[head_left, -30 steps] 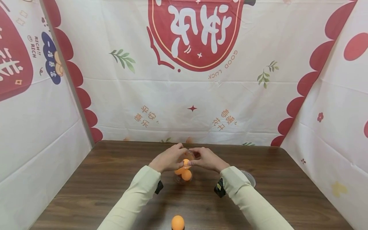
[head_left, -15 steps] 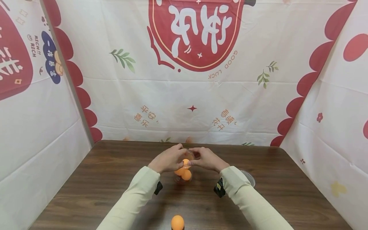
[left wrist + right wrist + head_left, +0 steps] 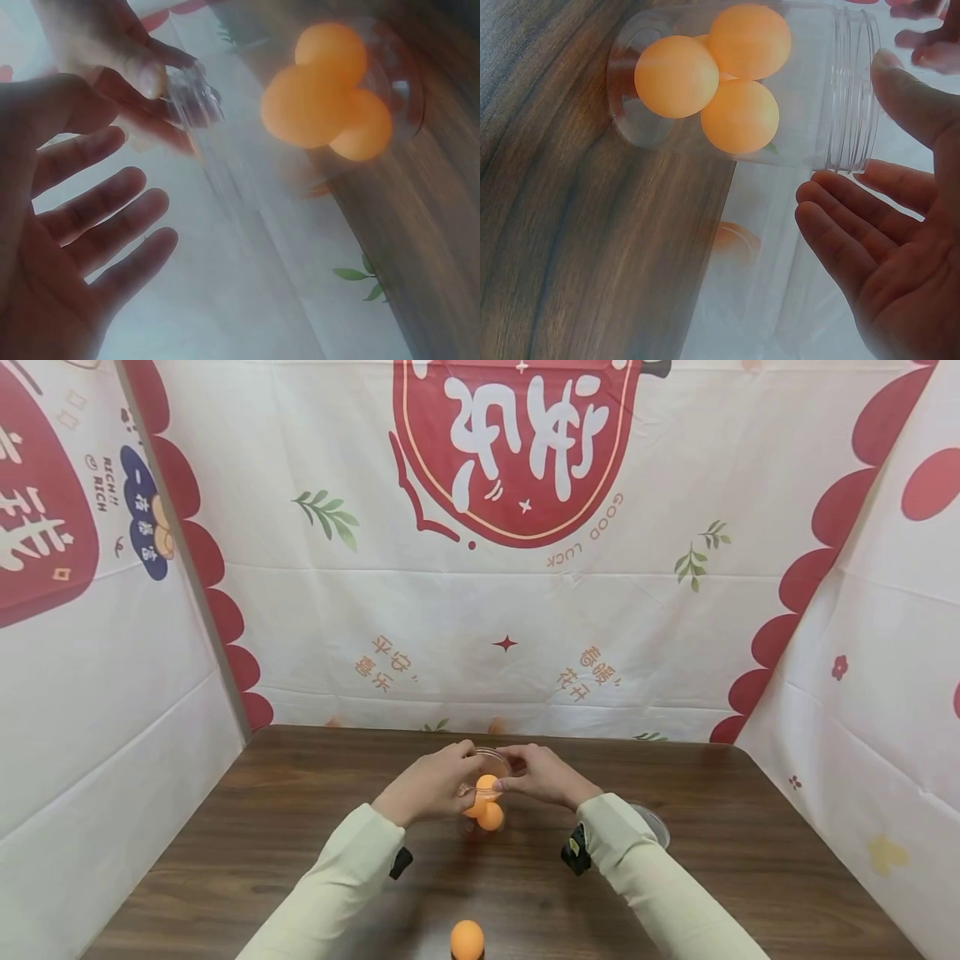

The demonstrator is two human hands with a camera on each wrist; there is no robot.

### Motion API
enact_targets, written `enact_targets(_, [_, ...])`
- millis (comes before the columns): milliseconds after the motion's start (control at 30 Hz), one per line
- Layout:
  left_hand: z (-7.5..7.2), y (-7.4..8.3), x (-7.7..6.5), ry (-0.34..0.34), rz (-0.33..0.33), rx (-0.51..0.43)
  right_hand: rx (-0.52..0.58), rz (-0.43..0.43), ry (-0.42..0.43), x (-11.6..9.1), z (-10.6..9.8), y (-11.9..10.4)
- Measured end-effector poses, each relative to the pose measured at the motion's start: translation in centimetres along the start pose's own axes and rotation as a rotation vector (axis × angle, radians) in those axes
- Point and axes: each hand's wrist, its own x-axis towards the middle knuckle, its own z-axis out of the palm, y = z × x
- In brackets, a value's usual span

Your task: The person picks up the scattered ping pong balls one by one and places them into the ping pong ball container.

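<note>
A clear plastic jar (image 3: 802,120) with a threaded mouth stands upright on the wooden table, holding several orange balls (image 3: 676,76). My right hand (image 3: 546,774) grips the jar's rim, thumb on one side and forefinger on the other, as the right wrist view shows. On the jar's other side, my left hand (image 3: 429,783) is close to the rim. The left wrist view has the left hand (image 3: 82,202) with its fingers spread and apart from the jar, nothing in it.
A round clear lid (image 3: 654,827) lies right of the jar, partly hidden by the right sleeve. One orange ball (image 3: 467,938) sits on something dark at the table's near edge. Patterned white cloth (image 3: 450,610) hangs behind and on both sides.
My left hand has come away from the jar's rim, shifting slightly left with its fingers loosened. The right hand keeps its hold, and the jar stays in place.
</note>
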Motion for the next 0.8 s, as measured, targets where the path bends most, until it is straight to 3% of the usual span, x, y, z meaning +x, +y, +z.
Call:
enact_targets(400, [-0.2,1.8,-1.8,0.059,0.115,0.036,0.005,-0.055,-0.010,0.0,0.0,0.2])
enact_targets(800, [0.0,2.8,-2.9,0.052,0.117,0.054,-0.009,-0.020,0.008,0.1,0.1,0.1])
